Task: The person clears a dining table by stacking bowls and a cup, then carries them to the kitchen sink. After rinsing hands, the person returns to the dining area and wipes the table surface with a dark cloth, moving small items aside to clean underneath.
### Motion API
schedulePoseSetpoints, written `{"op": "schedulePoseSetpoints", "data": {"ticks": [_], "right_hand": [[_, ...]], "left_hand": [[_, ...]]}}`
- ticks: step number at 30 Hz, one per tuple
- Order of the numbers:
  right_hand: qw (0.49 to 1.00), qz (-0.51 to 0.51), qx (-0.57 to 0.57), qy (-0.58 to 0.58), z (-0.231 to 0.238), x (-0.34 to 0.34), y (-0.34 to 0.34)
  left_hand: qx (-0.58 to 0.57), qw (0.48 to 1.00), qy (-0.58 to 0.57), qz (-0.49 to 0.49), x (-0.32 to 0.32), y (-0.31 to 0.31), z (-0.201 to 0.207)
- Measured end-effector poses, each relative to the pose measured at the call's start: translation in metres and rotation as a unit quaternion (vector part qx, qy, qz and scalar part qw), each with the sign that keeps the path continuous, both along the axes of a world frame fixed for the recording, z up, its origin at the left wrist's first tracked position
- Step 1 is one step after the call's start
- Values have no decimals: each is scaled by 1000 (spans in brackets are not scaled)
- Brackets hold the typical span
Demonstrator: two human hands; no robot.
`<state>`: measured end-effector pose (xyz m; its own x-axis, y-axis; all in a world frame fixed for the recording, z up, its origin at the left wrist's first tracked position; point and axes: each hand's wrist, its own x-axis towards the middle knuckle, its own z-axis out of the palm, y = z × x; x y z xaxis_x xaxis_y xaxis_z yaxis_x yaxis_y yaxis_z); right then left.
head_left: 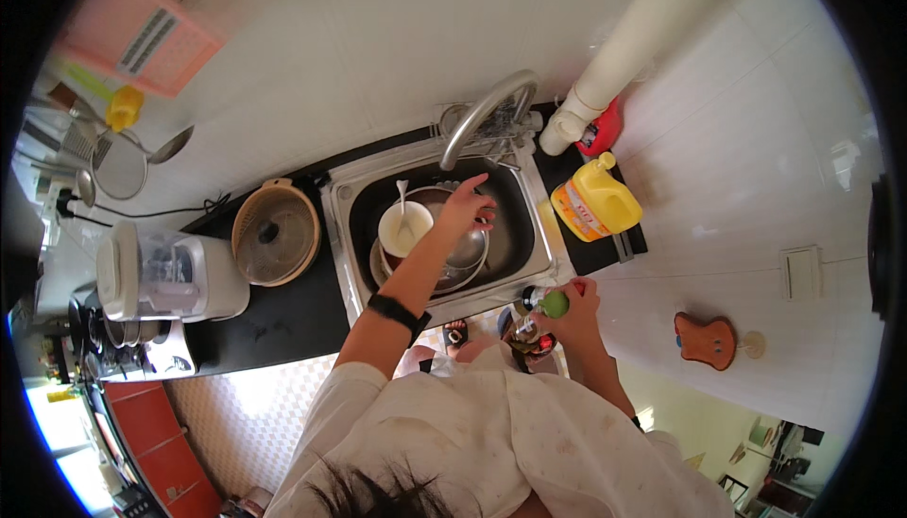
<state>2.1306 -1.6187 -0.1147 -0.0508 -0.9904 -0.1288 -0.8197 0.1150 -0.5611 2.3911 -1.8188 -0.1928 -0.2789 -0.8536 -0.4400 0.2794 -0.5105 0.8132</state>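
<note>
So the person is standing right at the steel sink [529, 263], which is sitting in a black counter [283, 315] against a white tiled wall. The left hand [466, 204] is reaching down into the basin with fingers spread fairly wide, resting on or just above a steel bowl [468, 249] on the right side of the dish pile; I can't tell if it's actually gripping the rim. Just to the left of that hand a white bowl [404, 227] with a spoon [402, 199] standing in it is sitting on the same stack of plates.

The right hand [576, 305] is hanging at the sink's front right corner, closed around a small bottle with a green cap [552, 305], its long axis pointing left toward the basin. So the left hand is the nearer one to the dishes by a lot.

The curved tap [487, 112] is arching over the back edge, so headroom there is tight. A yellow detergent jug [597, 199] is crowding the right edge, a basket with a mesh lid [276, 233] the left. The basin's right half is looking the most open.
</note>
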Motion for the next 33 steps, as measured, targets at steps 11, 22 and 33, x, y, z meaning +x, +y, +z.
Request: {"op": "schedulePoseSetpoints", "data": {"ticks": [11, 22, 33], "right_hand": [[993, -85, 75, -20, 12, -21, 45], [998, -41, 37, -28, 8, -26, 27], [997, -38, 61, -38, 3, -17, 29]], "left_hand": [[-179, 859, -462, -129, -59, -36, -14], [165, 842, 144, 493, 50, 38, 5], [111, 893, 103, 424, 28, 22, 16]]}}
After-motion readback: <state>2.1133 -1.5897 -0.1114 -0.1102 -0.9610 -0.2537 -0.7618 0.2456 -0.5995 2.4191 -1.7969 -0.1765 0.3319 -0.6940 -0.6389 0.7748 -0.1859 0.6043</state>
